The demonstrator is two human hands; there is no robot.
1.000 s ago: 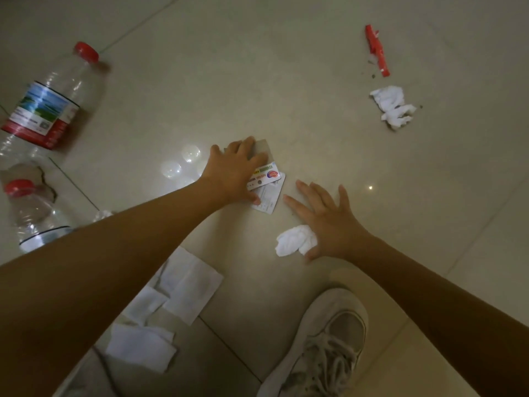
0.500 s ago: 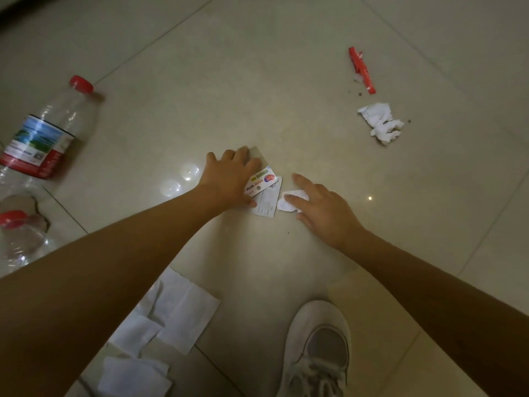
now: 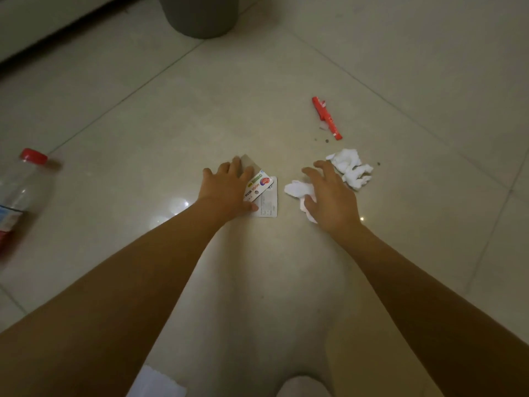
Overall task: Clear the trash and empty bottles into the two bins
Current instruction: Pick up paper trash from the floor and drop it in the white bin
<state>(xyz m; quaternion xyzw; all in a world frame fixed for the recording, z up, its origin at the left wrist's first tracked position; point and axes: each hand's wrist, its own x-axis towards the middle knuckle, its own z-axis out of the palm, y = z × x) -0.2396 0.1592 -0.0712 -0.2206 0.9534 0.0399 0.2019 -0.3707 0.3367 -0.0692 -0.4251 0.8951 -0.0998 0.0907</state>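
Left grip (image 3: 229, 190): my fingers lie flat, pressing the packaging cards (image 3: 263, 193) to the floor (image 3: 257, 81).
Right grip (image 3: 329, 196): curled round a crumpled tissue (image 3: 296, 189), forefingers spread.
Second tissue wad (image 3: 353, 170): just beyond my right fingertips.
Red wrapper (image 3: 326, 117): farther out.
Bottle (image 3: 20, 193): lying far left.
Grey bin (image 3: 199, 14): top edge.

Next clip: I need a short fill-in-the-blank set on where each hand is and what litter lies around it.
1. The left hand presses on flat printed ____ packaging on the floor.
2. The right hand holds a crumpled white ____.
3. Beyond the second crumpled tissue lies a wrapper coloured ____.
4. The plastic bottle at the left edge has a ____ cap.

Missing words: card; tissue; red; red
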